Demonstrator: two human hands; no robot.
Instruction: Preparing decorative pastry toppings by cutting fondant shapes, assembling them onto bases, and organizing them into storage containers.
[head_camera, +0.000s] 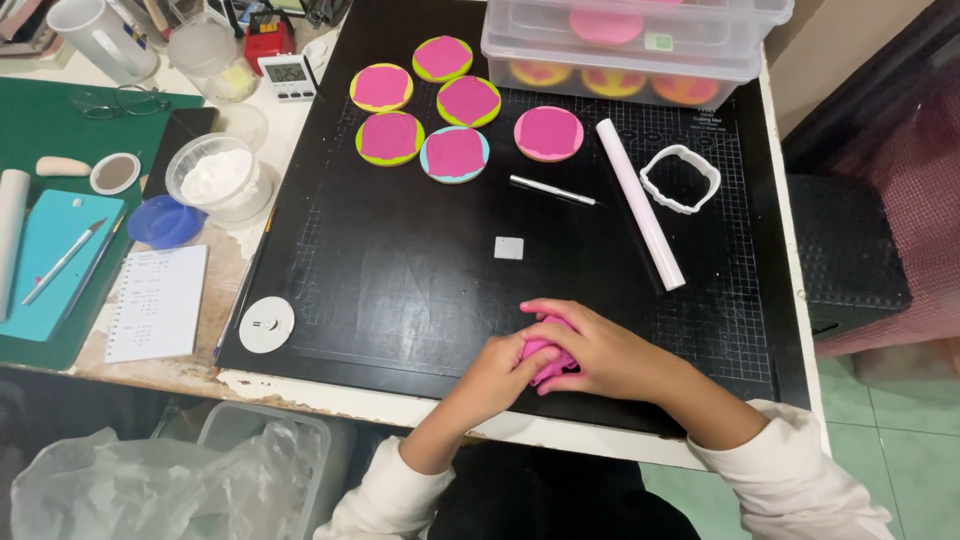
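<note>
Pink lump (548, 360) sits at the mat's (400, 280) six o'clock edge, squeezed between left hand (495, 378) and right hand (600, 350), both closed on it. Six topped discs (455, 154) lie finished at twelve; roller (640, 204) and cutter (680, 179) wait at two, so shaping seems unfinished.

Low in the frame, slightly right of centre, the left hand (497, 375) and the right hand (600, 350) are closing together around a lump of pink clay (545, 358), pressing it over the black cutting mat (400, 270). Just above them a small white square (508, 247) is lying on the mat. Further up, six pink discs (455, 154) with coloured rims are sitting in a cluster, and to their right a thin white tool (552, 190), a white rolling pin (640, 203) and a white cutter (680, 179) are resting apart. A clear stacked container (630, 40) is standing at the upper edge. A tub of white powder (215, 177) is sitting left of the mat.
</note>
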